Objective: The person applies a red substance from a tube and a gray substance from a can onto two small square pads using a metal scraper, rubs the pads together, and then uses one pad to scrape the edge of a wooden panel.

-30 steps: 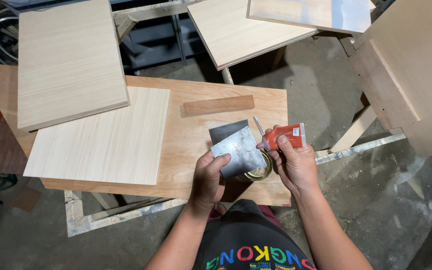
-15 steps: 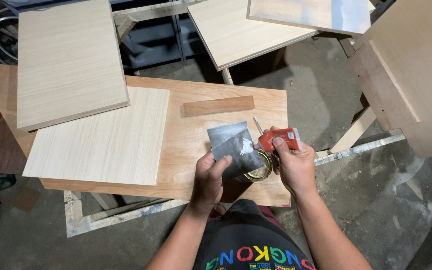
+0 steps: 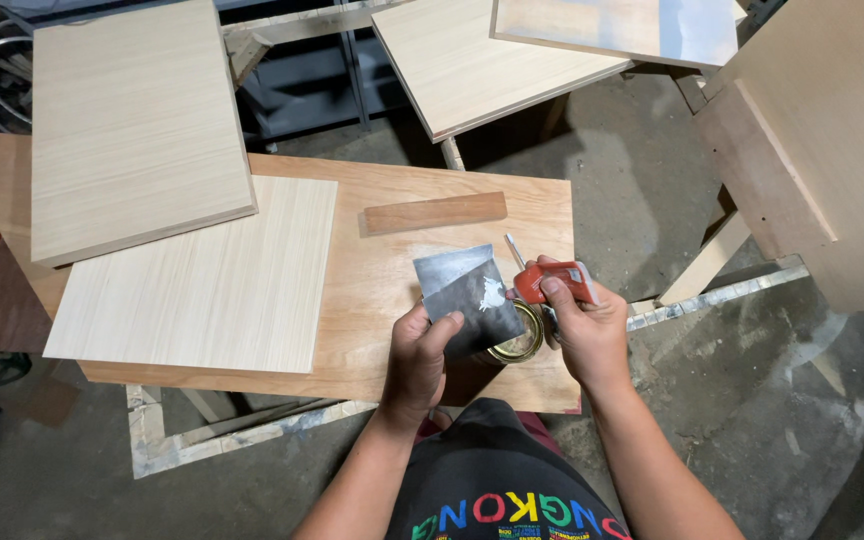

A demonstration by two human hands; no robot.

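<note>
Two hands work over the near edge of a plywood counter (image 3: 372,330). The left hand (image 3: 417,355) pinches a thin grey metal sheet (image 3: 464,295) by its lower corner, thumb on top and fingers underneath, holding it tilted above an open round tin (image 3: 520,340). The right hand (image 3: 582,330) is closed around a small red tube (image 3: 550,282), thumb pressing its flat body, with the nozzle resting at the sheet's right edge beside a white blob (image 3: 492,294) of paste on the grey face.

The sheet looks stiff and light, so a corner grip seems enough to hold it flat, though its edges may be sharp and the smooth face slippery where paste spreads. The tube looks soft-walled and should yield to thumb pressure; holding it mid-body, as here, gives control of the flow. The paste seems thick enough to sit in place, though the view is too small to be sure.

Behind the sheet lies a slim white stick (image 3: 515,250), perhaps a spreader, and farther back a brown wood strip (image 3: 434,212). Pale wood panels (image 3: 192,275) are stacked at the left, and more boards (image 3: 492,60) rest beyond the counter.
</note>
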